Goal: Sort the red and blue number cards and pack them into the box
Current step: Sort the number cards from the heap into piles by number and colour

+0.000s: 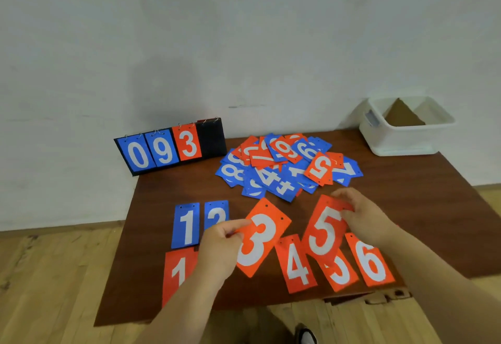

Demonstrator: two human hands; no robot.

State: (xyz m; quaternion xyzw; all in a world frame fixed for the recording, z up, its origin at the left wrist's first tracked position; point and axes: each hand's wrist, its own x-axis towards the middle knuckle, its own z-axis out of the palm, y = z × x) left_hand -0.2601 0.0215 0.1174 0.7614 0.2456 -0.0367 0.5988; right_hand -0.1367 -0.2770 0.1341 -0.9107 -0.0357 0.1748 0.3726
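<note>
My left hand (221, 246) pinches a red 3 card (264, 235) by its left edge, held tilted above the table. My right hand (364, 215) grips a red 5 card (325, 228) at its top right corner, over another red 5 card (340, 274) lying flat. Laid out on the table are a blue 1 (187, 225), a blue 2 (217, 212), a red 1 (177, 273), a red 4 (295, 263) and a red 6 (371, 261). A mixed heap of red and blue cards (287, 166) lies behind. The white box (406, 129) stands at the back right.
A small flip scoreboard (170, 147) showing 0, 9, 3 leans against the wall at the back left of the dark brown table (433, 194). Brown cardboard lies inside the box. Wooden floor surrounds the table; a shoe (306, 334) shows below its front edge.
</note>
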